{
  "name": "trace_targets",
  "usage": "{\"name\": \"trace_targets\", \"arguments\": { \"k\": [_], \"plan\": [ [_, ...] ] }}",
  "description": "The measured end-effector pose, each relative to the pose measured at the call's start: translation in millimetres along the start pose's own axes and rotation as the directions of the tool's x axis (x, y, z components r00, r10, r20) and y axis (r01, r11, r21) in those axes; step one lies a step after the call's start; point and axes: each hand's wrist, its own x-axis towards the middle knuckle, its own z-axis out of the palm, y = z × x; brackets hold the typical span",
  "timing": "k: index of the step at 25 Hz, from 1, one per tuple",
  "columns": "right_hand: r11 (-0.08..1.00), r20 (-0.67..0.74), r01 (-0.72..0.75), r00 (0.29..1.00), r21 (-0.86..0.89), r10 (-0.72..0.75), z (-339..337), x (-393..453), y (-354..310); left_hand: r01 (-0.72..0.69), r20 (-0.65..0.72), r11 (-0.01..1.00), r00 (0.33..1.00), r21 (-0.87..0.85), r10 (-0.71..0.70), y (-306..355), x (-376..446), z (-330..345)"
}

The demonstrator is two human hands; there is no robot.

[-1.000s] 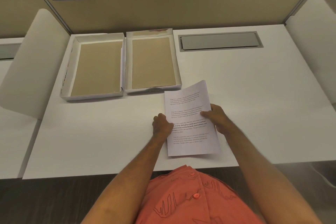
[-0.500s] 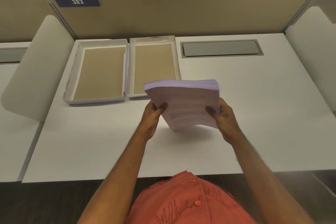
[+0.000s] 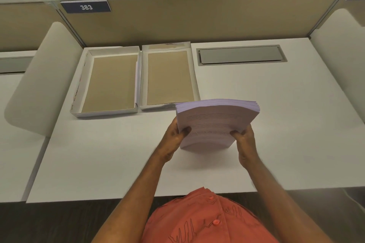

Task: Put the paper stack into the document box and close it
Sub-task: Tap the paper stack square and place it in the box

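A thick stack of printed white paper (image 3: 213, 124) stands on its lower edge on the desk, tilted toward me, its top edge fanned. My left hand (image 3: 175, 136) grips its left side and my right hand (image 3: 244, 140) grips its right side. Behind it, to the left, the document box lies open in two halves side by side: the deeper white tray (image 3: 79, 85) with a brown floor on the left, and the shallower half (image 3: 195, 77) on the right. Both halves hold nothing. The stack's top left corner overlaps the right half's near corner in view.
The white desk (image 3: 276, 134) has a grey cable hatch (image 3: 241, 56) at the back right. A beige partition (image 3: 197, 17) with a "383" label (image 3: 86, 7) closes the back. White curved dividers stand at the left (image 3: 39, 85) and right (image 3: 339, 61).
The stack lay flat on the desk under both hands a second ago. Both hands have raised it upright onto its lower edge and shifted it slightly right.
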Motion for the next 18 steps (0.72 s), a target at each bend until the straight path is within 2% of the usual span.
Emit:
{"name": "trace_targets", "arguments": {
  "k": [11,15,18],
  "plan": [
    [0.998,-0.05,-0.03,0.998,-0.055,0.027,9,5,25,0.146,0.013,0.989,0.989,0.02,-0.146,-23,0,-4],
    [0.997,-0.039,-0.027,0.999,-0.076,0.024,11,5,29,0.221,0.019,0.971,0.974,0.095,-0.224,-40,4,-8],
    [0.994,-0.036,-0.043,0.999,-0.104,0.04,14,11,31,0.223,-0.031,0.964,0.975,0.147,-0.221,-44,9,-8]
  ]
}}
